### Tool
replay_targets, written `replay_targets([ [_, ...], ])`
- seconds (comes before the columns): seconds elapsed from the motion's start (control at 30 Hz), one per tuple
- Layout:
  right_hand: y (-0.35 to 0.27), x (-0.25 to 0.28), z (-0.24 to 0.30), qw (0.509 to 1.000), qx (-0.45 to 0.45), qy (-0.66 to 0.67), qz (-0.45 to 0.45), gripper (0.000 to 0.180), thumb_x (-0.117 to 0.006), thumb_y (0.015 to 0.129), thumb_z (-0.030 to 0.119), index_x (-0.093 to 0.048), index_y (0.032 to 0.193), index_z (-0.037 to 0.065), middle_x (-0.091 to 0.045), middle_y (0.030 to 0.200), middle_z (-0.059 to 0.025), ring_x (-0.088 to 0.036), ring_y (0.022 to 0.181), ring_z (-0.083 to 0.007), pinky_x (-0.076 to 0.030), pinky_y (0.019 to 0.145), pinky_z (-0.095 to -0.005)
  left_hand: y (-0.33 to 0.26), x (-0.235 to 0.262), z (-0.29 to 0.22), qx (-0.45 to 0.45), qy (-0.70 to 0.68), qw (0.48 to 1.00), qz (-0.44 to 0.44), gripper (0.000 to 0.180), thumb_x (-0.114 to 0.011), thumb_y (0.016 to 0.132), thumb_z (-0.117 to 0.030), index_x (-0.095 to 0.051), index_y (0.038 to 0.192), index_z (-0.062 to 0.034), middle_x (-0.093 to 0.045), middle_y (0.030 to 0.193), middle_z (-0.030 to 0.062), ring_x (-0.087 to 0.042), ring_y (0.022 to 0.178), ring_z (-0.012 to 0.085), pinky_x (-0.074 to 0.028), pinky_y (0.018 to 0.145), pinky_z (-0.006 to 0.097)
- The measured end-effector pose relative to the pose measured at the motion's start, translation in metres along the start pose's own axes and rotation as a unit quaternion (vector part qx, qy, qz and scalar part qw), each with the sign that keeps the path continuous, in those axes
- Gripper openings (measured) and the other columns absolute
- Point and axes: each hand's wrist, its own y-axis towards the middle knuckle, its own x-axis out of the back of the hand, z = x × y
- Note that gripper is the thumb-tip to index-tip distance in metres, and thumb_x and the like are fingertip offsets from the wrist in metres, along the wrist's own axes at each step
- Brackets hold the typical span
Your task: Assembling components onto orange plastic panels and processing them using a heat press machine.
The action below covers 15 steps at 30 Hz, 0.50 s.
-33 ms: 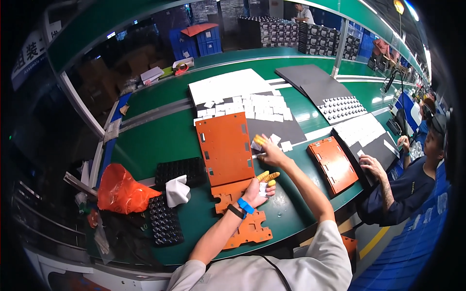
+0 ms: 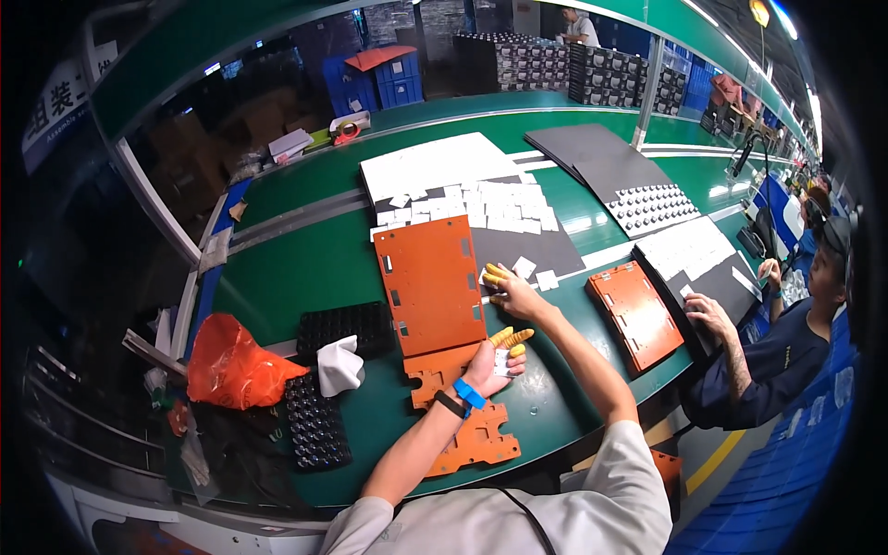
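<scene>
A: Left hand (image 2: 493,363)?
B: Fingers curled on a small white piece, over the orange plate (image 2: 431,286) lying flat on the green table (image 2: 305,259).
A: Right hand (image 2: 511,294)?
B: At the plate's right edge; fingers together, grip unclear.

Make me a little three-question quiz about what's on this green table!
1. True or false: the left hand holds a small white piece.
2. What colour is the flat plate that the right hand reaches beside? A) orange B) purple C) pink
3. Fill in: the crumpled bag at the table's left edge is ____.

Key: 1 true; 2 A; 3 orange
</scene>
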Motion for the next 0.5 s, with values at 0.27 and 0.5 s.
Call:
replay_targets([
  [0.27,-0.026,0.028,0.034,0.965,-0.169,0.093,-0.176,0.021,-0.06,0.093,0.006,-0.068,0.111,0.0,-0.07,0.081,-0.0195,-0.071,0.069,-0.0286,-0.054,0.066,-0.0381,-0.003,0.006,-0.004,-0.033,-0.033,0.997,-0.054,0.05,-0.041,0.105,-0.039,-0.061,0.125,0.002,-0.066,0.105,0.0138,-0.059,0.085,0.023,-0.052,0.08,0.034],
  [0.5,-0.058,0.081,0.096,0.994,0.026,0.08,-0.064,0.017,-0.065,0.09,0.013,-0.074,0.096,-0.001,-0.075,0.086,-0.0149,-0.074,0.082,-0.0246,-0.057,0.081,-0.0366,-0.009,-0.009,-0.007,-0.067,-0.045,0.995,-0.065,0.057,-0.039,0.102,-0.05,-0.055,0.127,-0.0008,-0.061,0.117,0.0165,-0.061,0.107,0.0296,-0.052,0.096,0.043],
])
